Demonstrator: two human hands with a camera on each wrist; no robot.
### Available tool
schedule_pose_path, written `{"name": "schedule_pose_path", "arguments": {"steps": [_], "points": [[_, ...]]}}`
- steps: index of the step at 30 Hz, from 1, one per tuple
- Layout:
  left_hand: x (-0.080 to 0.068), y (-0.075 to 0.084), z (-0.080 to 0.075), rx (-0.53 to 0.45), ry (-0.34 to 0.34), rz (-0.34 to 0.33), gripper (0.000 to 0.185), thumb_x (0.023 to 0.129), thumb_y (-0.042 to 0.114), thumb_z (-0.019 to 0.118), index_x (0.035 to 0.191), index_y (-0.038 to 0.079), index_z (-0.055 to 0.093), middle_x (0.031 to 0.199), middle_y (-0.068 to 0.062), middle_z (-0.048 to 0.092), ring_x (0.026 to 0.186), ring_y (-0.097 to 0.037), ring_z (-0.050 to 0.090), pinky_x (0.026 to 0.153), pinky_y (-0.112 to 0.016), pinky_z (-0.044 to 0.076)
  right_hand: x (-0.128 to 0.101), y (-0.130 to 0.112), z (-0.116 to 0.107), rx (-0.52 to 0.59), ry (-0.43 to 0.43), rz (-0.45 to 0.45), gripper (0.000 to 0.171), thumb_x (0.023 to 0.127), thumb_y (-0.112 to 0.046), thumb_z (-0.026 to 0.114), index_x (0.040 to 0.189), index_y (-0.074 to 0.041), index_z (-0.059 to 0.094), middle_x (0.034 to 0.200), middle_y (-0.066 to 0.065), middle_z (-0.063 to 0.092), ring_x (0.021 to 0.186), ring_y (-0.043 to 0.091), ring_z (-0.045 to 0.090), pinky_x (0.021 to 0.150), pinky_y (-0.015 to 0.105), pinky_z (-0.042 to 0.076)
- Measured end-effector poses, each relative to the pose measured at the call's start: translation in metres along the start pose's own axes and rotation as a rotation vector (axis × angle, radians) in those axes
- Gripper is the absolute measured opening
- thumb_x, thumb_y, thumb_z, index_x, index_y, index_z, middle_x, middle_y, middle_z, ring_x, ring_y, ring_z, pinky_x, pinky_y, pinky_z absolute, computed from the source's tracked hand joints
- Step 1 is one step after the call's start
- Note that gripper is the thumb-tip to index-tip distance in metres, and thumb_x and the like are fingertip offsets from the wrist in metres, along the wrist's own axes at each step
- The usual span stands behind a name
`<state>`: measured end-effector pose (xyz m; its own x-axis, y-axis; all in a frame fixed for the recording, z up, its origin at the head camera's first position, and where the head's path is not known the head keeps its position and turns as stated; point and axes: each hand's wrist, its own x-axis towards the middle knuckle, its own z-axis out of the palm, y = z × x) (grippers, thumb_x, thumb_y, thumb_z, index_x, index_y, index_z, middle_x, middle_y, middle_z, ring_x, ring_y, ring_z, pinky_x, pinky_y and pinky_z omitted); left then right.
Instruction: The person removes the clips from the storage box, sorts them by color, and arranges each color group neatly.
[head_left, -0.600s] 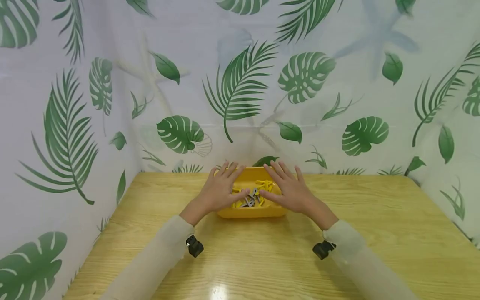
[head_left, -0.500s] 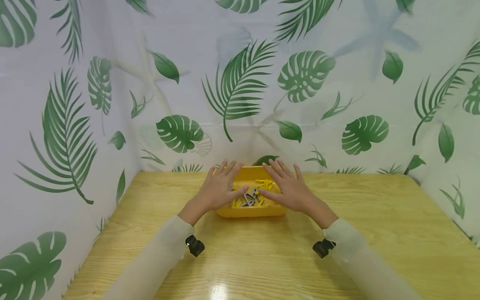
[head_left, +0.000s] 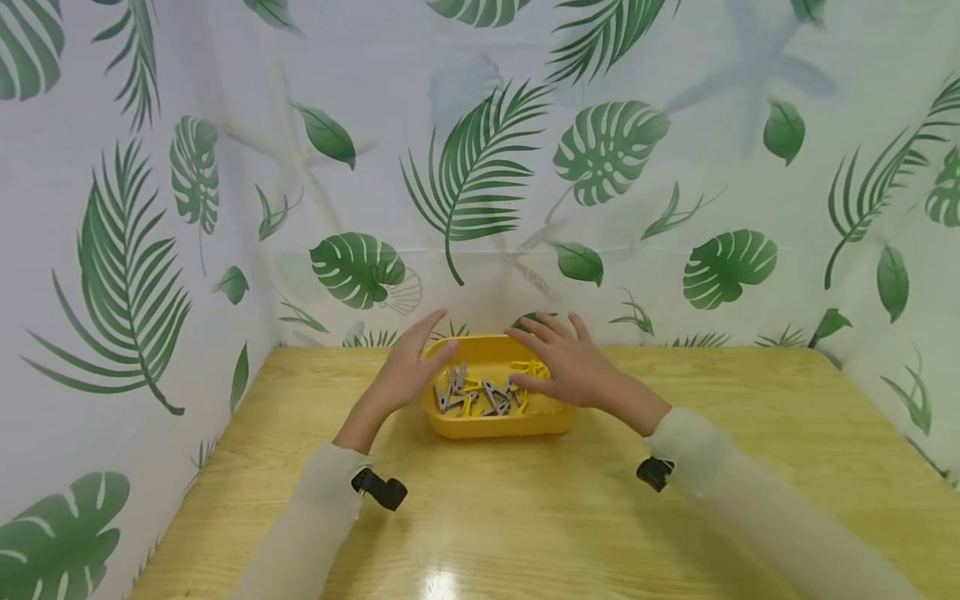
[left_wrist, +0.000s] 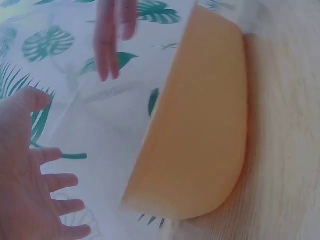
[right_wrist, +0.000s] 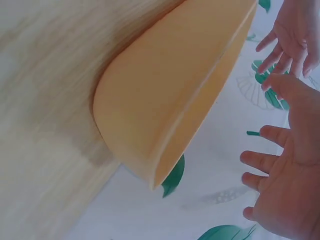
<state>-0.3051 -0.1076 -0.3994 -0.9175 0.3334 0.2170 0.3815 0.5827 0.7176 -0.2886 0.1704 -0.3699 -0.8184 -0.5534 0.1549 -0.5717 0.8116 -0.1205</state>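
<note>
A yellow plastic basket [head_left: 495, 427] sits on the table with several grey clothespins [head_left: 495, 397] and yellow clothespins [head_left: 531, 367] lying loose inside. My left hand [head_left: 408, 364] is held above the basket's left end, its fingers extended and nothing in it. Over the right end hovers my right hand [head_left: 573, 367], fingers spread, also holding nothing. In the left wrist view the basket's outer wall [left_wrist: 200, 120] shows beside the left hand, apart from its fingers. The right wrist view likewise has a gap between the right hand [right_wrist: 290, 170] and the basket.
The wood-grain table [head_left: 495, 517] reaches back to a white cloth [head_left: 645, 75] printed with green leaves, which hangs behind it and along both sides. A small black camera [head_left: 380, 488] is strapped at the left wrist, another black camera [head_left: 655, 472] at the right.
My left hand has moved left and turned more edge-on, uncovering grey clothespins at the basket's left end. My right hand has shifted slightly left and up.
</note>
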Motion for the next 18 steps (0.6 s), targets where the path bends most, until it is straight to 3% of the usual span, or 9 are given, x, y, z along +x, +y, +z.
{"name": "schedule_pose_path", "arguments": {"steps": [6, 11, 18], "points": [[-0.007, -0.014, -0.004, -0.261, -0.026, -0.165, 0.072, 0.106, 0.042, 0.050, 0.164, 0.018, 0.017, 0.169, -0.016, 0.019, 0.154, -0.044, 0.020, 0.120, -0.066, 0.024, 0.007, -0.008, -0.007, -0.069, -0.027, -0.079, 0.066, 0.097, -0.047, 0.065, 0.152, -0.013, 0.047, 0.149, 0.020, 0.051, 0.141, 0.041, 0.043, 0.116, 0.072, 0.020], [-0.008, -0.024, -0.001, -0.374, -0.016, -0.301, 0.072, 0.105, 0.037, 0.054, 0.163, 0.013, 0.019, 0.163, -0.025, 0.026, 0.149, -0.046, 0.030, 0.118, -0.063, 0.031, 0.016, -0.018, -0.008, -0.120, -0.074, -0.105, 0.062, 0.096, -0.045, 0.067, 0.146, -0.011, 0.054, 0.139, 0.017, 0.058, 0.132, 0.039, 0.049, 0.113, 0.065, 0.030], [-0.004, -0.037, 0.005, -0.503, 0.019, -0.374, 0.068, 0.100, 0.014, 0.055, 0.160, 0.002, 0.024, 0.144, -0.027, 0.042, 0.132, -0.039, 0.047, 0.113, -0.055, 0.041, 0.026, -0.026, 0.008, -0.184, -0.088, -0.135, 0.056, 0.094, -0.045, 0.070, 0.136, -0.010, 0.062, 0.125, 0.013, 0.063, 0.119, 0.034, 0.054, 0.106, 0.057, 0.039]]}}
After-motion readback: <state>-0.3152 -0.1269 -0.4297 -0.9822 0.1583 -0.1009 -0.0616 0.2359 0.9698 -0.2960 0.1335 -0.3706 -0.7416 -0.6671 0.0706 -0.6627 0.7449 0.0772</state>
